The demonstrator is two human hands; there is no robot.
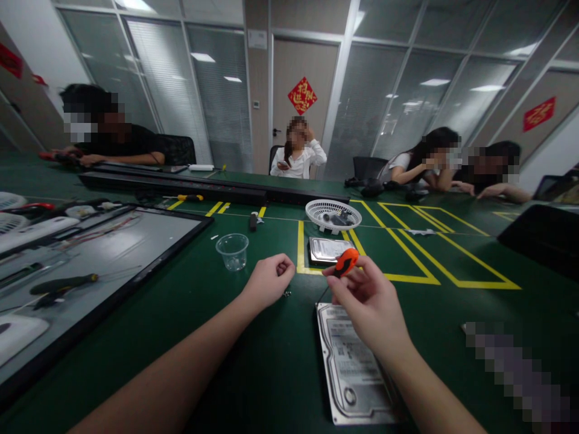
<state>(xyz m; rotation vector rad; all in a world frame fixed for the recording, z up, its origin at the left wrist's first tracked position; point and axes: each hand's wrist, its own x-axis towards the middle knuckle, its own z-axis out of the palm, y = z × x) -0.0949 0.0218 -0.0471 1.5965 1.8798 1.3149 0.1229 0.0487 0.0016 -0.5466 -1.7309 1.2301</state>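
Observation:
My right hand (373, 295) is closed around the orange and black handle of a screwdriver (348, 262). Its thin shaft slants down and left toward the upper left corner of a hard drive (348, 361), which lies flat, label up, partly under my right wrist; whether the tip touches it I cannot tell. My left hand (271, 277) rests left of the drive with its fingers curled in; anything inside them is hidden. Several small screws (287, 294) lie on the table just below those fingers. A second hard drive (329, 250) sits beyond my right hand.
A clear plastic cup (232, 252) stands left of my hands. Farther back is a white basket (333, 216) holding small dark parts. A large panel (117, 253) with tools fills the left side. Yellow tape (407, 279) marks the green table. Several people sit across it.

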